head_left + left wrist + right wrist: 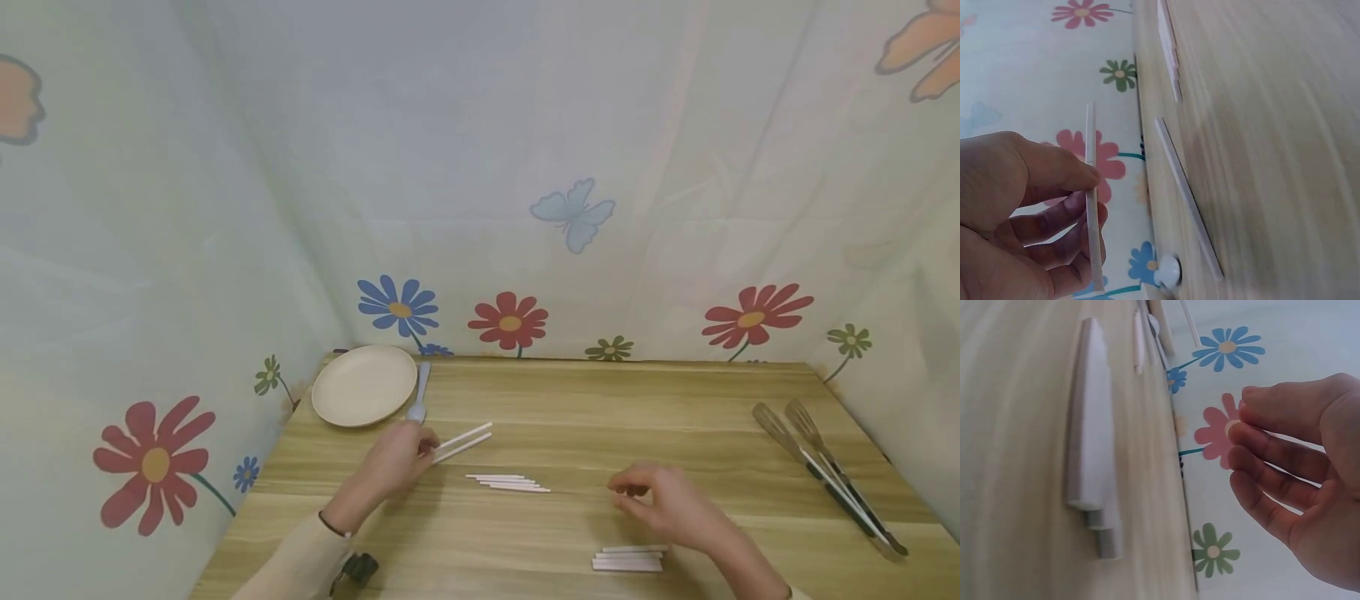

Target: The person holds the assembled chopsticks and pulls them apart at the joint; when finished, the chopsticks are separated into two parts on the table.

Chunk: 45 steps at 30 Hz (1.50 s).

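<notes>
My left hand (pixel 393 458) pinches a thin white stick (pixel 1090 162) between thumb and fingers, lifted off the table. A second white stick (pixel 1188 194) lies on the table beside that hand. To the right of these, several white sticks (pixel 510 483) lie close together in a staggered row. My right hand (pixel 667 504) hovers over the table with its fingers loosely bent and nothing between them. Just below it in the head view lies another group of white sticks (pixel 628 560), side by side; the right wrist view shows their ends (pixel 1094 519) unevenly lined up.
A cream plate (pixel 363 386) stands at the table's back left corner, with a pale grey fork-like utensil (pixel 420 392) beside it. Long tongs (pixel 828 479) with slotted ends lie along the right side. A flowered curtain (pixel 480 208) surrounds the wooden table (pixel 637 417).
</notes>
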Each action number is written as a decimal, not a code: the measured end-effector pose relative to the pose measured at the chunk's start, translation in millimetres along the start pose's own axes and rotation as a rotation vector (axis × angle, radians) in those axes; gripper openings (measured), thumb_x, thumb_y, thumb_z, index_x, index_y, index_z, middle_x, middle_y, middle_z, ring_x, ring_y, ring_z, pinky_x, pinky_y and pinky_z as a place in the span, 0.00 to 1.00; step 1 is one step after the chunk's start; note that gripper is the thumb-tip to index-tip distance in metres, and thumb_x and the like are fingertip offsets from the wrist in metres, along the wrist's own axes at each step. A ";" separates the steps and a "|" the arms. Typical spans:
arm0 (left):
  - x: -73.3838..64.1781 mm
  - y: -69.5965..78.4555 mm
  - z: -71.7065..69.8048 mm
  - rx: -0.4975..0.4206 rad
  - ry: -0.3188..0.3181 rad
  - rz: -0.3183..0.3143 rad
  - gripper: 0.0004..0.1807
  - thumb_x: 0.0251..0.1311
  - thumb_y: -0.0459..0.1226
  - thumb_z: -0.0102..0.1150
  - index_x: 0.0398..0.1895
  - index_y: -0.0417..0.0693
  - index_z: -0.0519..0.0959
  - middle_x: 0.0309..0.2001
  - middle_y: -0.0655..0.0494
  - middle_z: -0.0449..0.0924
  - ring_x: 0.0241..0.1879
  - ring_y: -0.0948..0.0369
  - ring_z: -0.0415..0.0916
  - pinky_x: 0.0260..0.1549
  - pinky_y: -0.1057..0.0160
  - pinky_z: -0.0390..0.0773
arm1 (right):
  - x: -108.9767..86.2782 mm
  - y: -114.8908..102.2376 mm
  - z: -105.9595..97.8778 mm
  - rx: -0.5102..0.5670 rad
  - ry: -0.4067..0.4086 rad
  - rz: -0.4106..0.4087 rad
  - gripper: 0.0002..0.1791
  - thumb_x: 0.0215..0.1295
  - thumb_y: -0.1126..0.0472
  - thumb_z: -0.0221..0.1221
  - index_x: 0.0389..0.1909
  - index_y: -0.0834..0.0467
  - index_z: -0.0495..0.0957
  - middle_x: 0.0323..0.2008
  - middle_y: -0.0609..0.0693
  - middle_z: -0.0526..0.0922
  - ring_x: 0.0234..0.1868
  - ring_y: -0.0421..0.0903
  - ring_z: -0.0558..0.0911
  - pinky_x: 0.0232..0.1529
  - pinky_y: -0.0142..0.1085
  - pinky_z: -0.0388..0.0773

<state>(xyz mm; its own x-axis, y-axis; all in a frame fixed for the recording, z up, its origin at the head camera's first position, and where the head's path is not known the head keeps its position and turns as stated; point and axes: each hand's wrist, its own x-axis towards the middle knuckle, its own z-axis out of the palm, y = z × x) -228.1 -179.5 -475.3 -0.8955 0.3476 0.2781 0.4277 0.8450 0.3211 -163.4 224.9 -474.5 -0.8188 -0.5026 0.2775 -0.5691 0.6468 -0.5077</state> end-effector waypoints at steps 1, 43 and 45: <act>1.4 3.1 -1.0 -0.005 -0.001 0.006 0.05 0.47 0.29 0.66 0.28 0.46 0.85 0.26 0.59 0.82 0.28 0.63 0.76 0.30 0.64 0.77 | 1.4 -0.7 -0.9 0.006 0.007 -0.002 0.07 0.59 0.63 0.66 0.38 0.54 0.85 0.34 0.42 0.85 0.34 0.31 0.78 0.35 0.34 0.80; 37.7 99.7 1.9 -0.089 -0.048 0.357 0.03 0.57 0.34 0.67 0.32 0.47 0.88 0.30 0.59 0.85 0.30 0.67 0.77 0.31 0.74 0.75 | 80.8 -37.9 9.4 -0.129 0.121 -0.197 0.12 0.57 0.57 0.69 0.41 0.55 0.85 0.39 0.44 0.86 0.42 0.42 0.82 0.45 0.39 0.80; 38.0 101.6 2.6 -0.091 -0.056 0.363 0.03 0.57 0.34 0.66 0.33 0.47 0.88 0.30 0.59 0.85 0.31 0.67 0.77 0.31 0.75 0.75 | 81.7 -38.1 10.9 -0.126 0.122 -0.218 0.09 0.57 0.58 0.68 0.39 0.55 0.85 0.37 0.44 0.86 0.41 0.42 0.82 0.43 0.38 0.80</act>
<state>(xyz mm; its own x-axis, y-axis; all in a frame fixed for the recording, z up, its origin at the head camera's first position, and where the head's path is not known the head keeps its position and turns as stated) -219.0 -79.5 -434.4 -0.6878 0.6415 0.3397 0.7255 0.6239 0.2907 -207.7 153.0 -441.4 -0.6744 -0.5699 0.4694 -0.7318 0.6007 -0.3219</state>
